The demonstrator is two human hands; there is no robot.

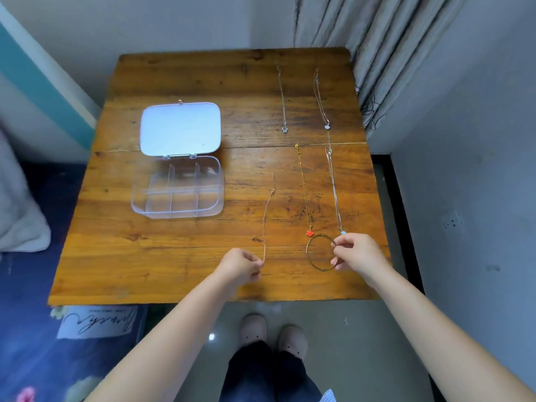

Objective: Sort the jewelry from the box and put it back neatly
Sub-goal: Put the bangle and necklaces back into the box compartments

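A clear plastic jewelry box [177, 210] with several compartments stands open on the wooden table [162, 256], its white lid [180, 129] laid back. My left hand [240, 266] pinches the near end of a thin rose-gold chain [267, 216] that stretches away over the table. My right hand [354, 252] grips the right side of a gold bangle [311, 258] near the front edge. A gold necklace with a red heart pendant [309, 233] and a silver necklace with a pale blue pendant [334, 192] lie just beyond it.
Two silver necklaces [282, 97] [320, 100] lie straight at the far right of the table. A grey curtain [377, 53] hangs at the table's right rear corner. A bed with a blue floral cover [34, 329] borders the left. My feet in slippers [272, 335] stand below the front edge.
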